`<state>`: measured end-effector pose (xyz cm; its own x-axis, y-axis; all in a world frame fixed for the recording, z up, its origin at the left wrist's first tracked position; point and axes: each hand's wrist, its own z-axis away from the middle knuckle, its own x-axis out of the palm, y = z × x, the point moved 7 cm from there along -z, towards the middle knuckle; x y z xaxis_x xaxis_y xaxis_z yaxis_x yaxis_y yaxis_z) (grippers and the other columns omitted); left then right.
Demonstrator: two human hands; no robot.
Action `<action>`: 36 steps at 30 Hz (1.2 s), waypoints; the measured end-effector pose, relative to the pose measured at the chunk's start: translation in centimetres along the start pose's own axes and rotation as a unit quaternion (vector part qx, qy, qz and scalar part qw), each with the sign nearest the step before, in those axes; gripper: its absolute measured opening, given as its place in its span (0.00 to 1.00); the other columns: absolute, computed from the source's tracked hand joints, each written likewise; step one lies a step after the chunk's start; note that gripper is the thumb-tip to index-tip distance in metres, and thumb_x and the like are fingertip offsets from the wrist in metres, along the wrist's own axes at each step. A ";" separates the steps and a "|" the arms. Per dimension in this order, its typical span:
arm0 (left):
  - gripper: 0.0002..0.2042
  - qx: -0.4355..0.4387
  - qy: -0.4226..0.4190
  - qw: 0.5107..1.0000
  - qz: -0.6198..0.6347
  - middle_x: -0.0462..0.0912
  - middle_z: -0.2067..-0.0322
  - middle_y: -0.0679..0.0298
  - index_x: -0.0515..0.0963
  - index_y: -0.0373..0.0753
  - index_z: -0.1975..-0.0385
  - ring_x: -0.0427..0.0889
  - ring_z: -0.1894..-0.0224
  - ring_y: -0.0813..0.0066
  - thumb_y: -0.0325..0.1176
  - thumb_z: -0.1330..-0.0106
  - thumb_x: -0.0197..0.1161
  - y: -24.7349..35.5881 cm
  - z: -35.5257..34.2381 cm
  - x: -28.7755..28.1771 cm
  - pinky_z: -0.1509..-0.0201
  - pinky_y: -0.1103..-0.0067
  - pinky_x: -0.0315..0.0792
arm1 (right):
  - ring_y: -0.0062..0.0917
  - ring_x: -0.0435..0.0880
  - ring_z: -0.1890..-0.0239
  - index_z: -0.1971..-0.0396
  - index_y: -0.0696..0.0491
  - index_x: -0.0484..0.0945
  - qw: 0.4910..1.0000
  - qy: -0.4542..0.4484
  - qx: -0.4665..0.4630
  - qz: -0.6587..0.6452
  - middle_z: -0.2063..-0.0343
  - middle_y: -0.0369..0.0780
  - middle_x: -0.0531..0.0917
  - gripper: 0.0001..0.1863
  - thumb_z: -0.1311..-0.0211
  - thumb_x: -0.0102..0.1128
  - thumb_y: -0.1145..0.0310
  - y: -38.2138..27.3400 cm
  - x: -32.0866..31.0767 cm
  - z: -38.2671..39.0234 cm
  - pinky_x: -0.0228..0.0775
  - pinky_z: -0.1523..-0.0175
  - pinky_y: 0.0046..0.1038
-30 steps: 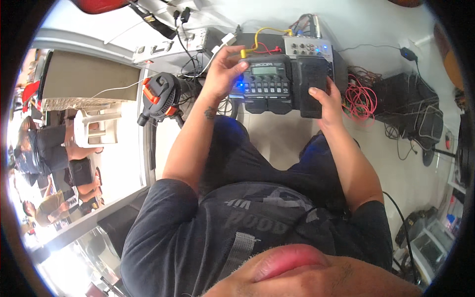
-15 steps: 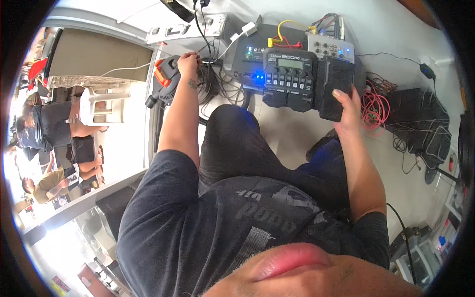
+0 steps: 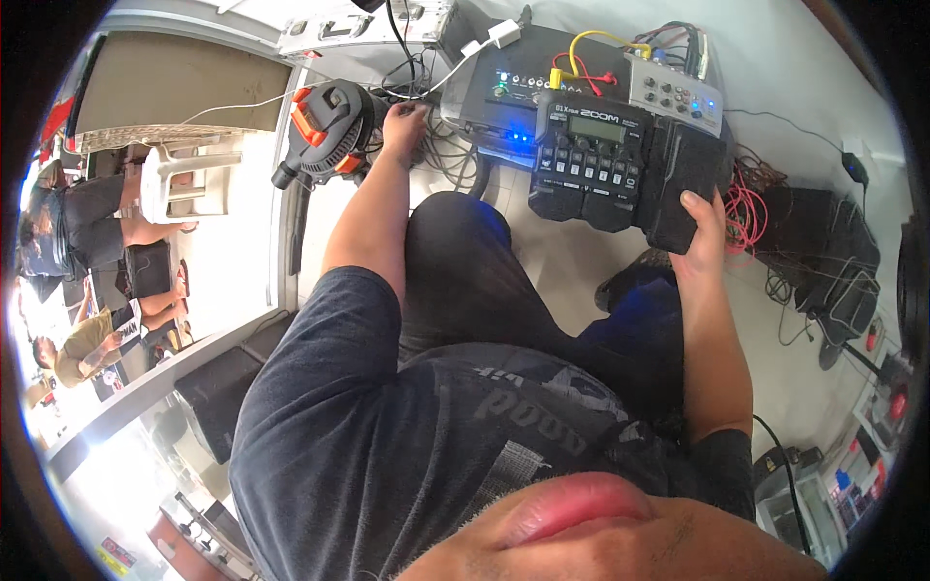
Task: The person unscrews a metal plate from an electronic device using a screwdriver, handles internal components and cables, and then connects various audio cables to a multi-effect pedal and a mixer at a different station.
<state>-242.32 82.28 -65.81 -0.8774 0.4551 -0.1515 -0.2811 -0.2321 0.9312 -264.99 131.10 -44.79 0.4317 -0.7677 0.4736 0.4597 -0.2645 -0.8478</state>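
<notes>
My right hand (image 3: 705,228) grips the right end of a black guitar multi-effects pedal (image 3: 589,160), its thumb on top of the wide foot treadle (image 3: 678,184). The pedal is tilted toward me, so its small screen and row of buttons show. My left hand (image 3: 405,128) reaches out to the far left, fingers closed at a tangle of dark cables (image 3: 441,160). What lies between those fingertips is too small to make out. Just left of it stands a black and orange vacuum cleaner (image 3: 334,131).
Behind the pedal sits a black amplifier (image 3: 475,97) with blue lights, and a small grey mixer (image 3: 673,92) with yellow and red leads. A silver case (image 3: 363,34) stands far left. Red cable (image 3: 746,218) and a black bag (image 3: 819,252) lie right. People (image 3: 92,228) are beyond the doorway.
My left hand has moved right, away from the vacuum cleaner and in among the cables. The pedal in my right hand appears slightly farther right and lower; the whole view has shifted a little too.
</notes>
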 end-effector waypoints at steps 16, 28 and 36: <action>0.05 -0.158 -0.041 0.954 0.250 0.79 0.74 0.69 0.79 0.38 0.63 0.75 0.77 0.78 0.30 0.33 0.68 2.4 1.3 6.6 0.75 0.82 0.64 | 0.29 0.85 0.51 0.39 0.61 0.72 1.000 0.006 0.005 0.026 0.51 0.43 0.83 0.32 0.46 0.67 0.70 -0.6 0.8 0.4 0.78 0.43 0.32; 0.09 -0.110 -0.053 0.942 0.313 0.79 0.71 0.68 0.78 0.39 0.63 0.77 0.69 0.74 0.37 0.25 0.62 11.6 5.6 6.5 0.67 0.73 0.68 | 0.26 0.83 0.47 0.38 0.60 0.72 0.996 -0.029 -0.039 0.081 0.48 0.41 0.83 0.34 0.48 0.72 0.74 0.0 0.6 -0.2 0.73 0.38 0.30; 0.06 -0.002 -0.234 0.959 0.162 0.87 0.54 0.62 0.86 0.38 0.61 0.80 0.55 0.75 0.32 0.32 0.69 21.1 17.3 13.2 0.50 0.73 0.69 | 0.24 0.82 0.47 0.40 0.60 0.72 0.989 -0.074 -0.056 0.118 0.48 0.40 0.83 0.33 0.47 0.75 0.77 0.3 2.7 0.1 0.71 0.37 0.29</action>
<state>-253.07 98.27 -42.43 -0.6485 0.6945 0.3116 -0.0252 -0.4286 0.9031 -263.59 129.04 -43.79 0.6297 -0.7236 0.2825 0.2473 -0.1580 -0.9560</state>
